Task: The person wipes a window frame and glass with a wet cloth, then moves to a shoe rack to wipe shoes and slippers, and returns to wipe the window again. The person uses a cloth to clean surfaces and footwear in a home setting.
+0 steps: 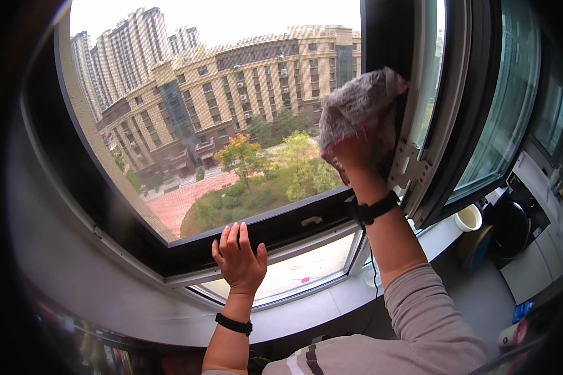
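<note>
My right hand [354,152] holds a grey, fluffy cleaning cloth [356,105] with a pink edge, raised against the dark right side of the window frame [387,42]. The cloth hides part of the fingers. Lower and to the left, my left hand [240,255] rests with spread fingers on the black bottom rail [281,234] of the same frame and holds nothing. Beyond the frame is a fine insect screen [244,154]. A metal hinge [408,166] sits just right of my right wrist. Both wrists wear black bands.
An opened glazed sash [497,122] stands at the right. Below the frame are a lower glass pane [305,272] and a white sill [309,314]. A white tub [469,218], a black cooktop [509,229] and a blue item [523,311] lie farther right. A thin cable hangs near my right forearm.
</note>
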### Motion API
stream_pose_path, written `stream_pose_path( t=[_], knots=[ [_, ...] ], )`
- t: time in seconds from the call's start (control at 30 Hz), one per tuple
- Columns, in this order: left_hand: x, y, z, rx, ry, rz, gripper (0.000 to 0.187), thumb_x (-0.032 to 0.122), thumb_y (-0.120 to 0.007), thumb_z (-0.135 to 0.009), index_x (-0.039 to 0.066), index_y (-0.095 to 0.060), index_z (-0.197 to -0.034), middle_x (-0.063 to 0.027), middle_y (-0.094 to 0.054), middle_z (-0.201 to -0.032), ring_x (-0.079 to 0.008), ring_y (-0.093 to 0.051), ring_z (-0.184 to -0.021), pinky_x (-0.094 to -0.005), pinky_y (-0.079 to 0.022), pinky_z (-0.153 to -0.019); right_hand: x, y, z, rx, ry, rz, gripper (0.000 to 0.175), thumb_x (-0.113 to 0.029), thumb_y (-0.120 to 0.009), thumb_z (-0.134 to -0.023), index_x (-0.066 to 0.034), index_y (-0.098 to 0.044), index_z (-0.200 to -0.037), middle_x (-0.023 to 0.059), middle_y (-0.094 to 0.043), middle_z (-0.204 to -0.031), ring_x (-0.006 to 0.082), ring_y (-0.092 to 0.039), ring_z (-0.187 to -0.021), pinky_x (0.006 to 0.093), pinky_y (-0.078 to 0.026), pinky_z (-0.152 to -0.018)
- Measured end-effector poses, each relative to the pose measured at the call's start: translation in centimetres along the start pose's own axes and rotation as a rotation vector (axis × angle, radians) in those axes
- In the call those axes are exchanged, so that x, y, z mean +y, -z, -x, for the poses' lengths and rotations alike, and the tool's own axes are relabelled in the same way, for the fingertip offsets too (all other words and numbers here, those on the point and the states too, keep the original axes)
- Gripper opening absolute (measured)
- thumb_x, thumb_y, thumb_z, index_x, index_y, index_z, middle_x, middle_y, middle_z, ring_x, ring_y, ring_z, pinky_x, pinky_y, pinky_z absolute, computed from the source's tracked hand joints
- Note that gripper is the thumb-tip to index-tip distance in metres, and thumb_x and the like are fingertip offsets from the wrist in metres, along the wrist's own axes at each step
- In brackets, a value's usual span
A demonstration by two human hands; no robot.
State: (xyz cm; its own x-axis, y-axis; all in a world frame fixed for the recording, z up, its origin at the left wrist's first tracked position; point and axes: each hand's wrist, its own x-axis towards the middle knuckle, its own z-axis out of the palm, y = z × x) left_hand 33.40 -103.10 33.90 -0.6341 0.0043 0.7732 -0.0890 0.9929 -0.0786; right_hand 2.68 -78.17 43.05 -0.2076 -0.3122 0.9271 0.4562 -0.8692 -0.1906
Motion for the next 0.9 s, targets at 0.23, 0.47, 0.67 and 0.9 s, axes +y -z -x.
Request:
stream_pose_path(
  t=[0.23, 0.47, 0.67, 0.9],
  knots=[
    [0.0, -0.1, 0.1, -0.003, 0.002, 0.017, 0.057, 0.037, -0.056, -0.089, 0.008, -0.045, -0.137, -0.0082, -0.046, -0.135, -0.0259, -0.038, -0.133, -0.0503, -0.024, -0.110, -0.7, -6.6, -14.8, 0.441, 0.384, 1.185, 0.060, -0.038, -0.035, -0.101, -0.0060, -0.027, -0.151, 0.0112, -0.028, -0.155, 0.0246, -0.027, -0.143, 0.0383, -0.016, -0.119],
    [0.0, -0.1, 0.2, -0.019, 0.010, 0.032, 0.058, 0.039, -0.056, -0.090, 0.009, -0.044, -0.138, -0.0077, -0.045, -0.137, -0.0251, -0.037, -0.134, -0.0503, -0.024, -0.110, -2.2, -6.6, -15.5, 0.533, 0.417, 1.511, 0.059, -0.041, -0.040, -0.100, -0.0081, -0.033, -0.148, 0.0110, -0.036, -0.150, 0.0261, -0.035, -0.138, 0.0387, -0.022, -0.117],
    [-0.1, -0.1, 0.3, 0.004, -0.001, 0.063, 0.058, 0.039, -0.056, -0.091, 0.009, -0.043, -0.138, -0.0078, -0.045, -0.136, -0.0244, -0.037, -0.133, -0.0493, -0.026, -0.109, -3.1, -2.1, -4.0, 0.492, 0.365, 1.235, 0.058, -0.044, -0.044, -0.099, -0.0098, -0.039, -0.146, 0.0109, -0.043, -0.146, 0.0274, -0.041, -0.134, 0.0390, -0.027, -0.115],
    [-0.1, 0.1, 0.2, 0.009, -0.001, 0.085, 0.059, 0.037, -0.058, -0.090, 0.008, -0.042, -0.139, -0.0088, -0.044, -0.136, -0.0256, -0.036, -0.134, -0.0485, -0.026, -0.109, -3.1, -9.2, -13.0, 0.436, 0.281, 0.695, 0.039, -0.031, -0.041, -0.102, -0.0098, -0.049, -0.134, 0.0085, -0.054, -0.131, 0.0202, -0.050, -0.121, 0.0353, -0.042, -0.103]
  ],
)
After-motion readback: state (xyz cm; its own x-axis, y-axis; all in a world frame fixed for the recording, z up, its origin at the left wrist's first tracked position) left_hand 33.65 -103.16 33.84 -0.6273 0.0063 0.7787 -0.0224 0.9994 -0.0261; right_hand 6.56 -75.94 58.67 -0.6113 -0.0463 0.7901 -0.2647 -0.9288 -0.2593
